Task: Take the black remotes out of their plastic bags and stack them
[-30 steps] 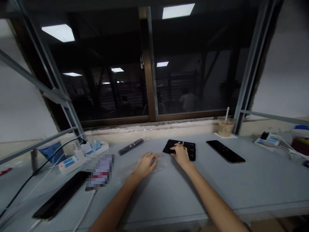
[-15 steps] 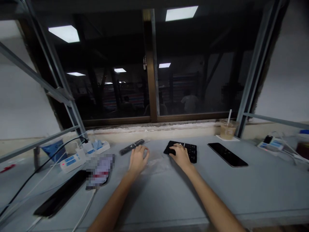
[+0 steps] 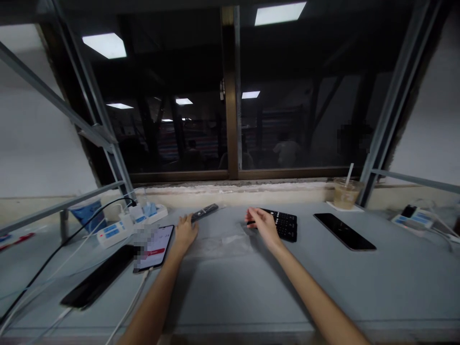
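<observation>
A slim dark remote control (image 3: 206,211) lies slanted on the grey table. My left hand (image 3: 186,232) is at its near end, fingers stretched over that end and hiding it. To the right is a flat black keypad (image 3: 286,225) with rows of small pale-marked buttons. My right hand (image 3: 265,225) is over its left part, thumb and fingers drawn together. A crumpled clear plastic bag (image 3: 230,242) lies between my hands, and its right edge rises to the right fingertips.
A lit phone (image 3: 158,249) and a dark phone (image 3: 97,280), both cabled, lie left by a power strip (image 3: 113,235). Another dark phone (image 3: 345,231) lies right, below a drink cup (image 3: 345,194) with a straw. Metal frame posts stand at both sides of the window.
My left hand has moved left, from beside the remote control to its near end. My right hand has shifted left on the keypad and its fingers have drawn together. The view has shifted slightly.
</observation>
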A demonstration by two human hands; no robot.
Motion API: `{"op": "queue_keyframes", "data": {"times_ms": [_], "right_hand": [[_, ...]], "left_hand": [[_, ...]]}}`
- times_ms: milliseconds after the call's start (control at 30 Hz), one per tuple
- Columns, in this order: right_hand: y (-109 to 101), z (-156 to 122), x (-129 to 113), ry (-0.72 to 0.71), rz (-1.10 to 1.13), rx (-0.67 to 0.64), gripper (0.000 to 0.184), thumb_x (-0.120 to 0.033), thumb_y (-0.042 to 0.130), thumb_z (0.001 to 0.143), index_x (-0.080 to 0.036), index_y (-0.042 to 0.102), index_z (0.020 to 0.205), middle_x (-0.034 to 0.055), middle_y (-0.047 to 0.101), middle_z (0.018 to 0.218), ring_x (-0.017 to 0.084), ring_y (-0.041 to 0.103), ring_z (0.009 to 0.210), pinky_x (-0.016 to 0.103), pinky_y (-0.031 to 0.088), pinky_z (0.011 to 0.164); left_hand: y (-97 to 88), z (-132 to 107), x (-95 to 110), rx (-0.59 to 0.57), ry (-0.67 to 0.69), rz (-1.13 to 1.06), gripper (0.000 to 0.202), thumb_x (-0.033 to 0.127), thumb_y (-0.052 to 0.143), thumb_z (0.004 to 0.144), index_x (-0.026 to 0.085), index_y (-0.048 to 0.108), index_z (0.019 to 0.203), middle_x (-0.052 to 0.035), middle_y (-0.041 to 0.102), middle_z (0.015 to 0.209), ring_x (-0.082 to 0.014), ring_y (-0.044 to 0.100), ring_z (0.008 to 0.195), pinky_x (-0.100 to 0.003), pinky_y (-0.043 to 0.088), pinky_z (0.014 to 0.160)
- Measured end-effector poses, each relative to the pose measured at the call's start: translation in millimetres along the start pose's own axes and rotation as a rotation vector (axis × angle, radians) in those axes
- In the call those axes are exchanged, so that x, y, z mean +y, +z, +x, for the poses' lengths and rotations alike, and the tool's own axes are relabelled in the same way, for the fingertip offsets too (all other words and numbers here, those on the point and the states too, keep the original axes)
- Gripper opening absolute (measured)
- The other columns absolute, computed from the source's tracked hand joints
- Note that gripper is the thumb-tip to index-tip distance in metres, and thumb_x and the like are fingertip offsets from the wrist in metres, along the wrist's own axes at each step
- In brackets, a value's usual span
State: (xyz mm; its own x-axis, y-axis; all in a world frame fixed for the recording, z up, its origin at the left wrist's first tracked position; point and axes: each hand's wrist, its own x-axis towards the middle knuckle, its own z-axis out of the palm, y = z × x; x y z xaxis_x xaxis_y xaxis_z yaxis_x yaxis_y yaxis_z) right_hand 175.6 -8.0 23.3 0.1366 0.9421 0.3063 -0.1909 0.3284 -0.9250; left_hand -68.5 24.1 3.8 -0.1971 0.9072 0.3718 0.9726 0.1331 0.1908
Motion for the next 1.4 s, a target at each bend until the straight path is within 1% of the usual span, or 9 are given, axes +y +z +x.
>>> {"op": "queue_keyframes", "data": {"times_ms": [100, 167, 333, 500, 667, 867, 1100, 1233, 1400], "right_hand": [[2.3, -3.0, -5.5, 0.169, 0.244, -0.021, 0.033, -0.047, 0.060, 0.066, -0.017, 0.054, 0.054, -0.0012, 0.053, 0.049, 0.010, 0.050, 0.045, 0.023, 0.043, 0.043], [1.8, -3.6, -8.4, 0.235, 0.390, -0.037, 0.035, -0.044, 0.061, 0.067, -0.018, 0.046, 0.047, -0.0046, 0.045, 0.041, 0.007, 0.043, 0.038, 0.020, 0.038, 0.038], [-1.7, -1.5, -15.9, 0.348, 0.718, -0.107, 0.044, -0.032, 0.058, 0.068, -0.019, 0.027, 0.039, -0.0089, 0.027, 0.032, 0.004, 0.025, 0.030, 0.017, 0.024, 0.031], [-5.9, -0.8, -22.4, 0.342, 0.902, -0.122, 0.049, -0.025, 0.057, 0.068, -0.019, 0.016, 0.041, -0.0093, 0.023, 0.031, 0.003, 0.019, 0.030, 0.016, 0.020, 0.030], [-7.2, -3.6, -27.4, 0.293, 0.914, -0.204, 0.055, -0.025, 0.057, 0.068, -0.019, 0.009, 0.042, -0.0092, 0.020, 0.031, 0.003, 0.017, 0.030, 0.016, 0.019, 0.029], [-4.6, -6.3, -32.2, 0.312, 0.909, -0.261, 0.057, -0.020, 0.057, 0.067, -0.020, 0.007, 0.041, -0.0093, 0.017, 0.030, 0.003, 0.013, 0.029, 0.016, 0.016, 0.027], [-5.0, -7.9, -33.1, 0.355, 0.934, -0.255, 0.053, -0.013, 0.055, 0.064, -0.020, 0.009, 0.040, -0.0092, 0.019, 0.030, 0.003, 0.013, 0.029, 0.016, 0.016, 0.027], [-7.2, -8.7, -31.9, 0.336, 0.930, -0.306, 0.050, -0.010, 0.052, 0.063, -0.020, 0.009, 0.039, -0.0093, 0.018, 0.030, 0.003, 0.013, 0.030, 0.015, 0.017, 0.027], [-9.6, -10.2, -30.4, 0.313, 0.902, -0.398, 0.048, -0.011, 0.049, 0.062, -0.020, 0.009, 0.038, -0.0096, 0.014, 0.031, 0.003, 0.011, 0.030, 0.013, 0.017, 0.027]], "left_hand": [[10.2, -0.6, -2.8, -0.032, -0.019, 0.043, 0.049, 0.026, 0.038, 0.083, 0.012, 0.037, 0.130, -0.0148, 0.035, 0.138, -0.0315, 0.028, 0.128, -0.045, 0.033, 0.096], [14.1, -1.2, -3.7, -0.057, -0.026, 0.043, 0.050, 0.028, 0.036, 0.084, 0.012, 0.035, 0.131, -0.0147, 0.034, 0.138, -0.0315, 0.027, 0.128, -0.047, 0.032, 0.097], [10.5, -2.7, -1.5, -0.099, -0.017, 0.058, 0.046, 0.029, 0.034, 0.085, 0.011, 0.039, 0.127, -0.0144, 0.038, 0.135, -0.0271, 0.032, 0.125, -0.043, 0.034, 0.097], [-3.0, -5.9, 6.8, -0.130, -0.034, 0.086, 0.038, 0.024, 0.035, 0.083, 0.014, 0.046, 0.117, -0.0147, 0.048, 0.125, -0.0273, 0.041, 0.117, -0.044, 0.039, 0.088], [-11.2, -9.9, 12.9, -0.108, -0.006, 0.193, 0.036, 0.024, 0.036, 0.082, 0.011, 0.050, 0.112, -0.0165, 0.057, 0.110, -0.0287, 0.054, 0.102, -0.049, 0.032, 0.092], [-16.1, -14.5, 18.9, -0.046, -0.006, 0.214, 0.035, 0.030, 0.038, 0.080, 0.010, 0.055, 0.103, -0.0163, 0.061, 0.098, -0.0297, 0.060, 0.088, -0.046, 0.032, 0.089], [-20.9, -11.7, 17.8, 0.026, -0.146, 0.090, 0.038, 0.039, 0.041, 0.079, 0.009, 0.056, 0.097, -0.0175, 0.059, 0.099, -0.0313, 0.055, 0.096, -0.045, 0.034, 0.085], [-21.5, -10.9, 16.3, 0.071, -0.122, 0.019, 0.036, 0.038, 0.043, 0.078, 0.012, 0.054, 0.101, -0.0158, 0.057, 0.103, -0.0299, 0.051, 0.102, -0.042, 0.035, 0.085], [-20.1, -11.8, 21.2, 0.050, -0.082, -0.106, 0.028, 0.034, 0.044, 0.078, 0.017, 0.055, 0.097, -0.0112, 0.059, 0.100, -0.0268, 0.053, 0.100, -0.040, 0.034, 0.087]]}}
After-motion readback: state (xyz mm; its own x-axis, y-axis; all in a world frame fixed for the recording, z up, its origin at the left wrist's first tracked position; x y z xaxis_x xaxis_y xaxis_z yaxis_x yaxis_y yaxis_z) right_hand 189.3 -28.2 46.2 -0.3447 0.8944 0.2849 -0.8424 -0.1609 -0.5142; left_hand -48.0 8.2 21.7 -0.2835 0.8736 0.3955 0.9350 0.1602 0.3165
